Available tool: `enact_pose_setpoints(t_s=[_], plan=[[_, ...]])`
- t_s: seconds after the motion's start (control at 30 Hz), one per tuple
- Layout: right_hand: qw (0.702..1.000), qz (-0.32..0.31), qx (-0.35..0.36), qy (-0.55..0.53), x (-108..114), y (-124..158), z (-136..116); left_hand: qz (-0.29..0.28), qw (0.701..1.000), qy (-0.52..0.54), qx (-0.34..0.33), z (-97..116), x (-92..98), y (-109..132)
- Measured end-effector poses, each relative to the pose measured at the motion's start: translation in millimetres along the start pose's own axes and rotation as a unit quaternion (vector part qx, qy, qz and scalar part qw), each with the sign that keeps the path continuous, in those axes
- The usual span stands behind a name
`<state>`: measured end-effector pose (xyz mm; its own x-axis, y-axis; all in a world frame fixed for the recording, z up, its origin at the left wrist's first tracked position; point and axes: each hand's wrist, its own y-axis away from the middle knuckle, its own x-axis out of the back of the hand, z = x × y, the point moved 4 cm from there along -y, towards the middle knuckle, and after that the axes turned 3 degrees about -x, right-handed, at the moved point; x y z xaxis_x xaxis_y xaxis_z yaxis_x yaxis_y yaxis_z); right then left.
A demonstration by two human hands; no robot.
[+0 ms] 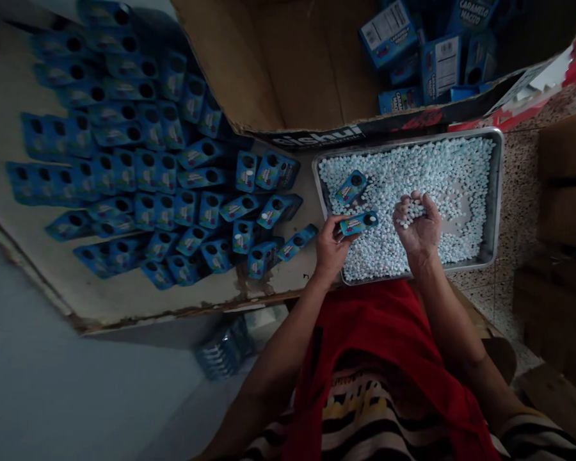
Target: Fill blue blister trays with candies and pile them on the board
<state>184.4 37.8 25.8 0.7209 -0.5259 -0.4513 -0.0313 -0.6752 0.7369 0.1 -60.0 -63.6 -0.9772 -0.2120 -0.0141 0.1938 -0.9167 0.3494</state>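
Observation:
My left hand [332,248] grips a small blue candy box [358,224] by its lower end, over the left part of a metal tray [495,192]. A round opening shows at the box's right end, with something white in it. My right hand [420,227] is palm up with curled fingers, cupping a heap of small white candies [411,213] above the tray. Loose pale candies [379,256] cover most of the tray's floor. Another blue box [351,187] lies on the candies just above my left hand.
Many blue boxes with round openings [144,169] stand in rows across the table [288,275] at left. Behind the tray is a large cardboard carton [297,64] holding more blue boxes [440,67]. Brown cartons [566,186] stack at right. Wrapped blue packs [223,349] sit below the table edge.

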Motion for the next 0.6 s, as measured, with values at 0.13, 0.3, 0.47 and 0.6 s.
enact_pose_setpoints(t_s=[0.13, 0.3, 0.47, 0.6], plan=[[0.99, -0.04, 0.082, 0.11, -24, 9, 12, -0.004, 1.0, -0.007, 0.011, 5, -2.5, 0], [0.957, -0.087, 0.16, 0.226, -43, 20, 34, -0.018, 0.997, -0.074, -0.015, 24, 2.0, 2], [0.971, -0.027, 0.162, 0.172, -26, 6, 38, -0.015, 0.993, -0.11, -0.03, 26, 8.0, 6], [0.993, 0.092, 0.03, 0.073, 12, -21, 30, -0.013, 0.999, -0.05, -0.002, 3, 12.3, 12]])
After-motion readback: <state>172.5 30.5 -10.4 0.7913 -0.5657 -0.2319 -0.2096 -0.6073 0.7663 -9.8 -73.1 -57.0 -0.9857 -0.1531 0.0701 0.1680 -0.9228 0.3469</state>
